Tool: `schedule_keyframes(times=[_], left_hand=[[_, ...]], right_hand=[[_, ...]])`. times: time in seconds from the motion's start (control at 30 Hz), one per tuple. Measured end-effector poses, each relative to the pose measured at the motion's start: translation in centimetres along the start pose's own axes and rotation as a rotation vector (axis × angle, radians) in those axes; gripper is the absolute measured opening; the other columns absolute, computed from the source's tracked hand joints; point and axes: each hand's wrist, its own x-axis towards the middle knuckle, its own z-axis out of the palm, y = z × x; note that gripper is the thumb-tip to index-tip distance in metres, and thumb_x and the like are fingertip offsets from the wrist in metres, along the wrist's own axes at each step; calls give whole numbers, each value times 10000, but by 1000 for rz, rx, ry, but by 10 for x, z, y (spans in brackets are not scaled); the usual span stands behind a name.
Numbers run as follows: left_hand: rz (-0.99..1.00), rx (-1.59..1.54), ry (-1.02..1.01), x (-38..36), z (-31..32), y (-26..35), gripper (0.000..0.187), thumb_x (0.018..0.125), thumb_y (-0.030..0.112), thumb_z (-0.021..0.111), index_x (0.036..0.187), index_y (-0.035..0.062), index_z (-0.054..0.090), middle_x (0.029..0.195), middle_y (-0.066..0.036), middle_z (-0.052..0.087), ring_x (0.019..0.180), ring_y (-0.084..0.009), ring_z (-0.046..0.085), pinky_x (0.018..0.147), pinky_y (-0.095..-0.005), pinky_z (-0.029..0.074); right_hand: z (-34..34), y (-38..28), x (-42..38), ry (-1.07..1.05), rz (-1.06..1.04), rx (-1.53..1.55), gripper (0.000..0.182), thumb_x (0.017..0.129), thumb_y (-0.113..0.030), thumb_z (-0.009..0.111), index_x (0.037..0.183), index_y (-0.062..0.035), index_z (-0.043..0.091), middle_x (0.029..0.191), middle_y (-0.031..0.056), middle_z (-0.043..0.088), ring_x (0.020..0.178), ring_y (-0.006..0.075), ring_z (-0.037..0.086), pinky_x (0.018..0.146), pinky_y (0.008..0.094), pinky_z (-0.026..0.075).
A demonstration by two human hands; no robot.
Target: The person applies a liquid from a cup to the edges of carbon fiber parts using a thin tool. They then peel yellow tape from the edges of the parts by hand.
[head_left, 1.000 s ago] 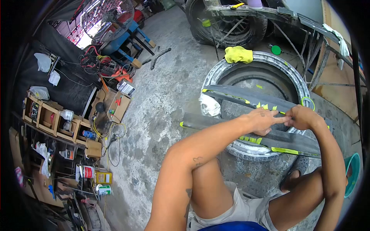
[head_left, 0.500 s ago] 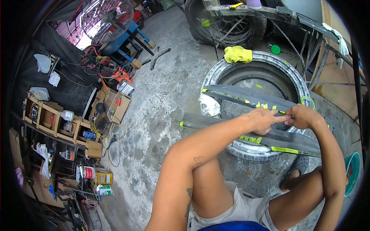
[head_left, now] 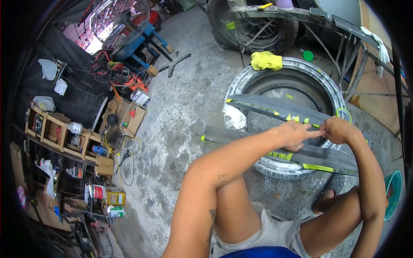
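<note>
Two long dark panels lie across a tire on the floor, the far panel (head_left: pixel 254 103) and the near panel (head_left: pixel 335 157), both with strips of yellow-green tape (head_left: pixel 317 167) along their edges. My left hand (head_left: pixel 294 134) rests at the far panel's near edge, index finger stretched toward the other hand. My right hand (head_left: pixel 338 130) is closed at the same edge, its fingertips pinching at a strip of tape there; the pinched bit is mostly hidden. A green tape roll (head_left: pixel 343 115) lies beside my right hand on the tire rim (head_left: pixel 241 81).
A yellow cloth (head_left: pixel 266 61) and a white cloth (head_left: pixel 234 117) lie on the tire. Beyond it stand a car wheel (head_left: pixel 258 34) and a metal stand (head_left: pixel 316 36). Paint cans (head_left: pixel 115 198), a wooden shelf (head_left: pixel 51 129) and a fan (head_left: pixel 120 21) are at left; a teal basin (head_left: pixel 393 195) is at right.
The left hand and forearm have shifted very slightly to the right. The right hand is almost unchanged at the panel edge.
</note>
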Motion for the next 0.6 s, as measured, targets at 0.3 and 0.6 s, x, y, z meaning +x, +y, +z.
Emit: schedule_keyframes(times=[0.3,0.6], left_hand=[[-3,19,-21,0,0,-1,895,881,212,702,1602,342,187,1344,-218,534,1104,-405,634,969,-507,512],[8,31,60,0,10,-7,850,848,178,700,1572,356,291,1239,-195,578,1099,-360,650,972,-478,507]], right_hand=[[-6,-6,-2,1,0,27,104,822,-159,714,895,-87,728,883,174,726,889,375,688,792,460,542],[-8,-8,-4,-14,12,58,130,835,-206,741,875,-82,729,867,164,728,872,374,688,775,454,538]])
